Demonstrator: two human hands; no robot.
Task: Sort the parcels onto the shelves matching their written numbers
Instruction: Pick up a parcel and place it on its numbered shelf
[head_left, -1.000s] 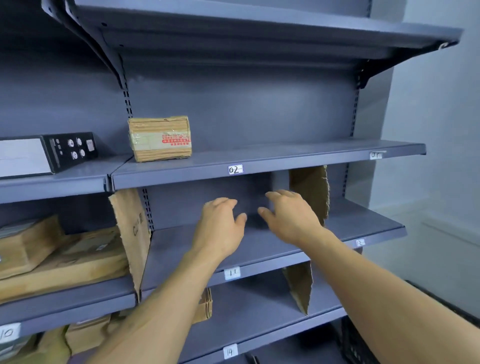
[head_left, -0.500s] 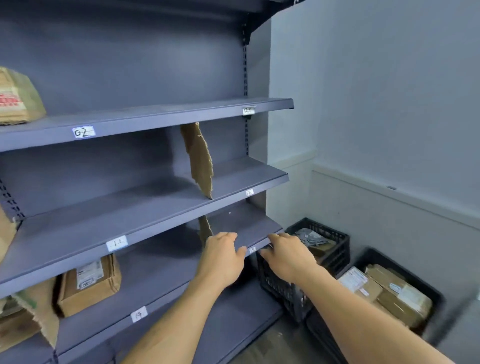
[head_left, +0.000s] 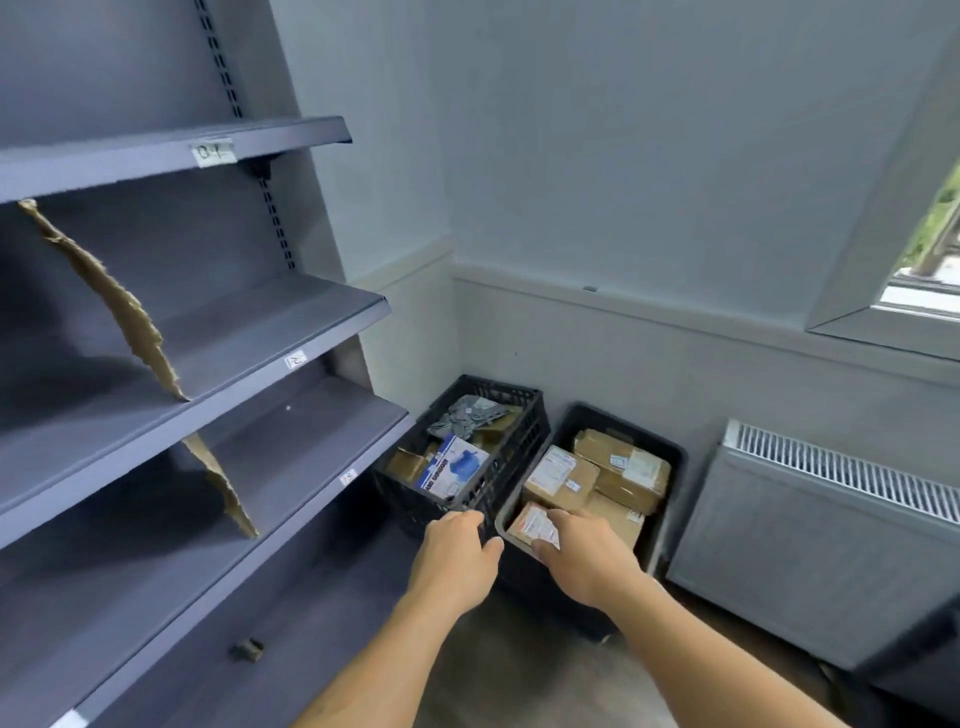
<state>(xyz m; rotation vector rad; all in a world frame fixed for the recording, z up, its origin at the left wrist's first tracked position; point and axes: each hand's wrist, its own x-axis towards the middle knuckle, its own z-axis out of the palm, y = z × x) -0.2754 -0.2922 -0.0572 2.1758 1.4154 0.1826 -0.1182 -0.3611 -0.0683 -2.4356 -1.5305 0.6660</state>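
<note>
Parcels (head_left: 561, 475) lay packed in a dark tub (head_left: 597, 413) on the floor, beside a black crate (head_left: 530, 431) and right of the grey shelves (head_left: 291, 322). The right hand (head_left: 587, 556) hovered at the nearest labelled parcel (head_left: 530, 522), grip loose, holding nothing. The left hand (head_left: 457, 551) hung likewise by the crate's rim.

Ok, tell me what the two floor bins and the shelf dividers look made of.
Lattice crate: matte black plastic, judging by its moulded openwork walls. Solid bin: probably plastic too, dark, smooth, with a rounded rim. Shelf dividers: raw brown cardboard, with torn, ragged edges.
</note>
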